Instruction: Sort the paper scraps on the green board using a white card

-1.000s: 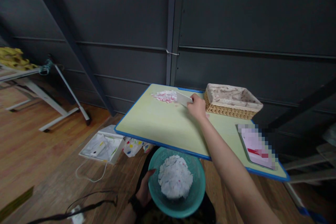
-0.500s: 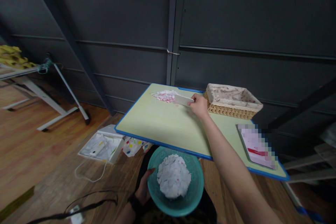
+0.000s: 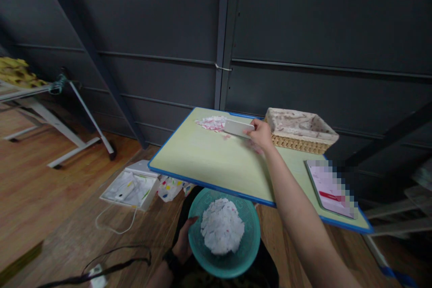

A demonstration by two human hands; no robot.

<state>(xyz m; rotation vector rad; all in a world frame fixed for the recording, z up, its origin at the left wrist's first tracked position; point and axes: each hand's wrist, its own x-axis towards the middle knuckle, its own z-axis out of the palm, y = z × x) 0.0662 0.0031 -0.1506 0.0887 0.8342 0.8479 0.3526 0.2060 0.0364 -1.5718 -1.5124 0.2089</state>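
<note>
Against a dark ribbed wall (image 3: 162, 18), I have the table (image 3: 209, 162) in view, its pale yellow-green top edged in blue. Near its far left corner lies a flat pile of white and pink scraps (image 3: 211, 123), and I see the card (image 3: 238, 128) standing on edge at the pile's right side, its far end overlapping the pile in my view. The right hand (image 3: 261, 134) pinches the card's near end between thumb and fingers; a few pink bits lie below it. Just beside that hand sits a cloth-lined basket (image 3: 299, 143), and towards the right end I make out a tablet (image 3: 329, 189), partly pixelated. Below the near edge, the left hand (image 3: 183, 238) grips the green bowl (image 3: 250, 225) at its left rim, a digit over the edge; I cannot tell how the hidden fingers lie. White paper (image 3: 222, 225) is heaped inside. On the wooden floor (image 3: 74, 207) to the left I find an open box (image 3: 152, 192), a spotted bag (image 3: 168, 189) and a black cable (image 3: 97, 275); farther off, a white-framed table (image 3: 60, 126) carries something yellow (image 3: 16, 72).
</note>
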